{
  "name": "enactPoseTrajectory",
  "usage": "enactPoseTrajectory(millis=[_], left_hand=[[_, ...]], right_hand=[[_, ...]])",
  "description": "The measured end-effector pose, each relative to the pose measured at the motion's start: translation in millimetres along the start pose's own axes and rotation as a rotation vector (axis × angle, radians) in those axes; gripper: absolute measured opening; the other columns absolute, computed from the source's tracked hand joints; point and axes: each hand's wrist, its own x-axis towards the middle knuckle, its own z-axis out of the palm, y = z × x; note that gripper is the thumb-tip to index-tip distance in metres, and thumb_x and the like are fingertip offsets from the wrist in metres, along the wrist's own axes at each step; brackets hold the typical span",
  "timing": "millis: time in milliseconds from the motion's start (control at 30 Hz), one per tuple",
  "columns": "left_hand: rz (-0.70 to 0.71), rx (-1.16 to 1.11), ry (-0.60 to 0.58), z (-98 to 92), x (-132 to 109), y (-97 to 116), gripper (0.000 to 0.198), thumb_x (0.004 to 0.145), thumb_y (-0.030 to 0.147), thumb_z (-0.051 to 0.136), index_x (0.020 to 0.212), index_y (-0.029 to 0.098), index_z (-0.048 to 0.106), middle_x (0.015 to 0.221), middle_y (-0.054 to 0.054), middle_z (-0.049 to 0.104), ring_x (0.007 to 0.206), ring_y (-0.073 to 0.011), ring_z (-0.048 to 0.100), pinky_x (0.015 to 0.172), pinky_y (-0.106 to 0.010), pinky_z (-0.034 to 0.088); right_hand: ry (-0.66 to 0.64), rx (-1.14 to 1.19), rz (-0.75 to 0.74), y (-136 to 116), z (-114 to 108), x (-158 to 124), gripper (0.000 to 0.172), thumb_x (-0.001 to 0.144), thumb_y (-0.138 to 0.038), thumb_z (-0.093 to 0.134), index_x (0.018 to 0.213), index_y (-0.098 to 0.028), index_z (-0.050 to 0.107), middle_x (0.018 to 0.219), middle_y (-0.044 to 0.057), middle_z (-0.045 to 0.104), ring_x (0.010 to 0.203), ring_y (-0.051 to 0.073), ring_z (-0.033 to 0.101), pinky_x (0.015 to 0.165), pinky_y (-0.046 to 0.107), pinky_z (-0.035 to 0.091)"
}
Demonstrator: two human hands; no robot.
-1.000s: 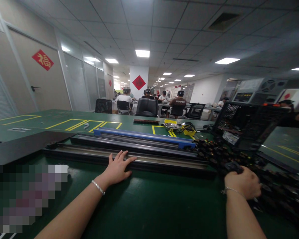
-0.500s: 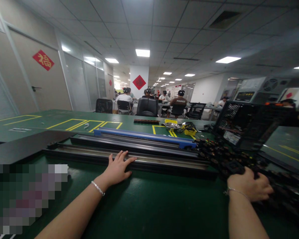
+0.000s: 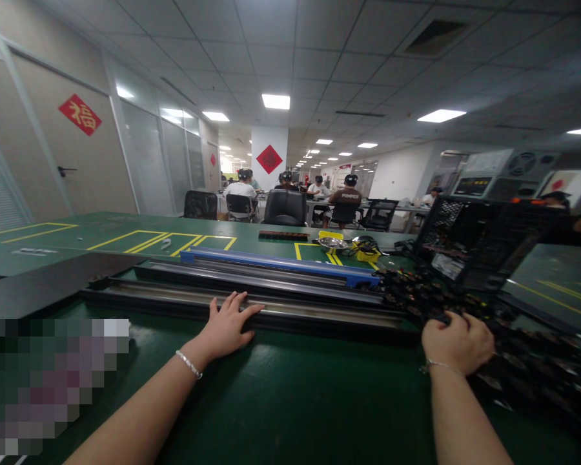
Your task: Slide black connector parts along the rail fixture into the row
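Note:
My left hand (image 3: 228, 328) lies with fingers spread on the near black channel-like rail (image 3: 319, 312), which has a pale metallic strip along it. My right hand (image 3: 458, 342) is curled closed at the rail's right end, over the edge of a heap of small black parts (image 3: 537, 361). A bit of something dark shows by its thumb, but the fingers hide most of it. Behind the near rail lie a second black rail (image 3: 261, 280) and a blue rail (image 3: 281, 265), roughly parallel to it.
An open black computer case (image 3: 489, 239) stands behind the heap at right. Farther back are a metal bowl (image 3: 331, 243), a yellow container (image 3: 366, 252) and a dark strip (image 3: 283, 236). A dark panel (image 3: 53, 284) lies at left. Several people sit at desks beyond.
My right hand has moved left and slightly up along the heap, toward the rail's end, still curled. My left hand stays spread on the near rail.

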Motion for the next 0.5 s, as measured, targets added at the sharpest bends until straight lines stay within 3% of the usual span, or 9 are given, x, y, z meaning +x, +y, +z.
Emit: enactPoseTrajectory(millis=[167, 300, 400, 500], left_hand=[[-0.003, -0.007, -0.004, -3.1, -0.2, 1.5, 0.063, 0.075, 0.042, 0.055, 0.134, 0.045, 0.034, 0.149, -0.009, 0.026, 0.137, -0.0359, 0.017, 0.1, -0.067, 0.009], [-0.008, -0.051, -0.053, -8.8, -0.2, 1.0, 0.061, 0.076, 0.046, 0.053, 0.134, 0.043, 0.036, 0.15, -0.008, 0.025, 0.137, -0.0357, 0.016, 0.1, -0.067, 0.011], [-0.031, -0.102, -0.085, -15.7, 5.8, -10.3, 0.054, 0.079, 0.052, 0.046, 0.131, 0.041, 0.042, 0.149, -0.003, 0.029, 0.137, -0.034, 0.017, 0.102, -0.061, 0.019], [-0.159, -0.051, 0.006, -27.1, 17.6, -39.0, 0.054, 0.079, 0.052, 0.042, 0.131, 0.036, 0.042, 0.147, -0.004, 0.032, 0.138, -0.0312, 0.016, 0.103, -0.059, 0.022]], right_hand=[[-0.309, 0.153, -0.18, -33.9, 6.5, -10.2, 0.042, 0.078, -0.027, 0.036, 0.105, -0.014, 0.064, 0.117, 0.011, 0.059, 0.108, 0.022, 0.051, 0.095, 0.034, 0.038], [-0.568, 0.04, -0.319, -41.4, 8.6, -16.4, 0.041, 0.082, -0.032, 0.034, 0.101, -0.021, 0.068, 0.116, 0.004, 0.063, 0.114, 0.022, 0.049, 0.1, 0.036, 0.034], [-0.636, -0.013, -0.348, -41.1, 6.1, -15.9, 0.044, 0.083, -0.032, 0.031, 0.106, -0.021, 0.067, 0.117, 0.003, 0.063, 0.113, 0.021, 0.051, 0.099, 0.034, 0.035], [-0.645, -0.024, -0.333, -41.5, 3.5, -14.3, 0.044, 0.082, -0.031, 0.031, 0.106, -0.022, 0.067, 0.118, 0.002, 0.063, 0.113, 0.02, 0.051, 0.098, 0.034, 0.036]])
